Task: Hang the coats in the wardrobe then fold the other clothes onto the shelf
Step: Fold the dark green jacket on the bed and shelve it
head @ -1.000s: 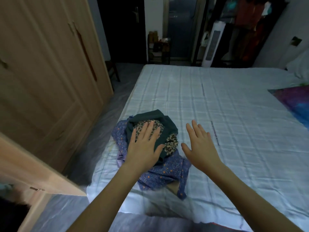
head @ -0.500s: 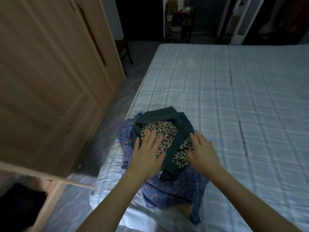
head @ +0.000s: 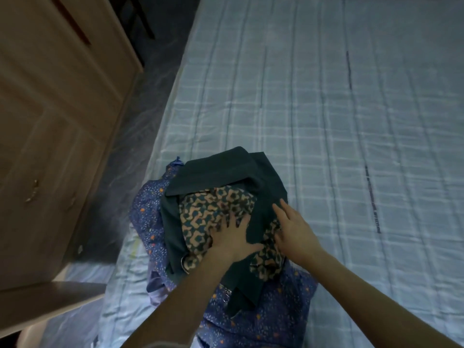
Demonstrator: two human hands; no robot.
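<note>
dark green garment (head: pixel 221 169) with a leopard-print lining (head: pixel 213 209) lies bundled atop a blue floral garment (head: pixel 263 315) at the near edge of the checked bed (head: pixel 326 121), beside the wooden wardrobe (head: pixel 50 109), the left hand (head: pixel 234 238) pressing flat on the lining with fingers spread, the right hand (head: pixel 293 229) resting on the green fabric with fingers extended, gripping nothing.

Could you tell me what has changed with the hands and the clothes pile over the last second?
The right hand moved left from above the bare bed onto the dark green garment. The left hand stayed pressed on the patterned garment. Neither grips anything. The pile, with the blue floral garment beneath, kept its place.
</note>
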